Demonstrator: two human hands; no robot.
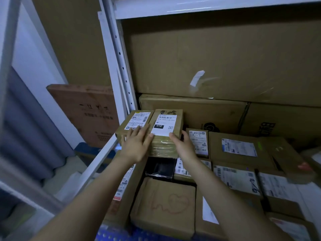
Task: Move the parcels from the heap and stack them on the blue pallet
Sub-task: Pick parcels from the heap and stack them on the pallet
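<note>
A brown parcel with clear tape and a white "010" label (165,123) lies on top of the stacked parcels. Beside it on the left sits a second labelled parcel (139,118), the two touching. My left hand (136,146) lies flat, its straight fingers on the left parcel and its thumb at the label's near corner. My right hand (184,146) grips the "010" parcel's right side, thumb on top and fingers round the edge. The blue pallet (111,232) shows under the boxes at the bottom edge.
Several labelled cardboard parcels (238,148) fill the stack to the right and near me, with a black-wrapped one (160,168) just below my hands. Large cartons (225,58) stand behind. A white shelf upright (119,66) rises on the left, with a leaning carton (86,112) beyond it.
</note>
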